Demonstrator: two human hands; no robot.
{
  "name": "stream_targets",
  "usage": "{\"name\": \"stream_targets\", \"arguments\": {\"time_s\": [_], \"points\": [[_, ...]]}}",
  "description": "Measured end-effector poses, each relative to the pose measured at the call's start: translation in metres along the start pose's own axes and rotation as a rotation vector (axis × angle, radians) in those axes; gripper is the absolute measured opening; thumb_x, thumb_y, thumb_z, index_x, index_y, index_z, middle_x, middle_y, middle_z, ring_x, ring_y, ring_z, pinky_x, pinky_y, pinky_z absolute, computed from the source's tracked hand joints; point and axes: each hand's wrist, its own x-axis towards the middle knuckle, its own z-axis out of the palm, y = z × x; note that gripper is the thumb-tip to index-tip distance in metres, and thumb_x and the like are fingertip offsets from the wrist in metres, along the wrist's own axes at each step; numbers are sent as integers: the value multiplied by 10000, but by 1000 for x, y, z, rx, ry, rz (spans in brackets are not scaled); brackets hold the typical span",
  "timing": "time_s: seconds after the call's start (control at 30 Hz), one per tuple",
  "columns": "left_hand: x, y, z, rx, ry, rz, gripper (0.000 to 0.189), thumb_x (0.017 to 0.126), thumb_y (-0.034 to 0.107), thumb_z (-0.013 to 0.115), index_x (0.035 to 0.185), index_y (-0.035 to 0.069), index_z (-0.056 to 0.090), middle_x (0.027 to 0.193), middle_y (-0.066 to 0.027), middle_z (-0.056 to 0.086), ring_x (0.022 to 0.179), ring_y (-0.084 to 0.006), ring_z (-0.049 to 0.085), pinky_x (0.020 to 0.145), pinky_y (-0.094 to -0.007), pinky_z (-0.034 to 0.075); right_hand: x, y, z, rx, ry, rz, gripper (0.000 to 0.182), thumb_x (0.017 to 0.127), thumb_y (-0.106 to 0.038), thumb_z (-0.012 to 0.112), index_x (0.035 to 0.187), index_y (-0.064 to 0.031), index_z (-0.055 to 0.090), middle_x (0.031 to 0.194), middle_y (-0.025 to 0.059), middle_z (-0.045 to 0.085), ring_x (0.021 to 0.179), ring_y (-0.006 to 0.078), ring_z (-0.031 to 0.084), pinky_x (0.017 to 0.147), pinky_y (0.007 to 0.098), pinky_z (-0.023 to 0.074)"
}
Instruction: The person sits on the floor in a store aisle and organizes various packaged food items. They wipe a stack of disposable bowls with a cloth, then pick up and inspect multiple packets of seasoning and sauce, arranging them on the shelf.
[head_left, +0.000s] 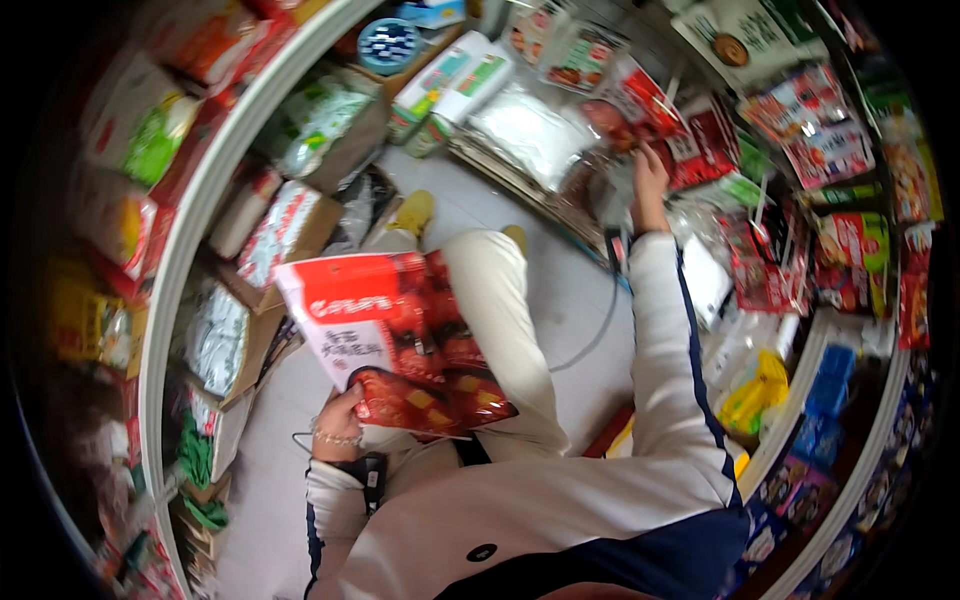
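Note:
My left hand (339, 424) grips the lower left edge of a glossy red food packet (405, 330), which bears writing and a picture of a red dish. At least one similar packet appears to lie behind it, and both are held above my lap. On the far right side, my outstretched right hand (649, 186) pinches the lower end of another red packet (630, 109); motion blur softens the fingertips. This packet is tilted over the bottom shelf, beside darker red packets (701, 146). Close to the left of it lies a white plastic-wrapped bundle (529, 127).
Shelving with a pale left rail (184, 202) and packed goods curves around me. Open cardboard boxes (247, 349) stand at left. Two white-and-green cartons (450, 86) are at the back. A grey cable (600, 334) crosses the floor (574, 300). Yellow packaging (754, 394) sits at right.

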Motion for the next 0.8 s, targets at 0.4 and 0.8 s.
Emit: {"name": "stream_targets", "arguments": {"time_s": [0.4,0.8], "points": [[-14,7,56,190,-364,-68,585,775,201,623,1249,10,337,1199,-101,468,1076,-178,474,913,-312,380,-288,-65,27,197,-997,83,478,868,-340,447,1179,21,412,979,53,568,883,101,527,786,259,427],[5,-4,35,19,-177,58,379,840,239,523,1126,1,452,1062,-100,559,930,-187,571,833,-324,456,-239,-105,-24,577,-354,252,324,864,-170,497,1127,9,437,1065,80,531,929,149,528,813,294,426]]}}
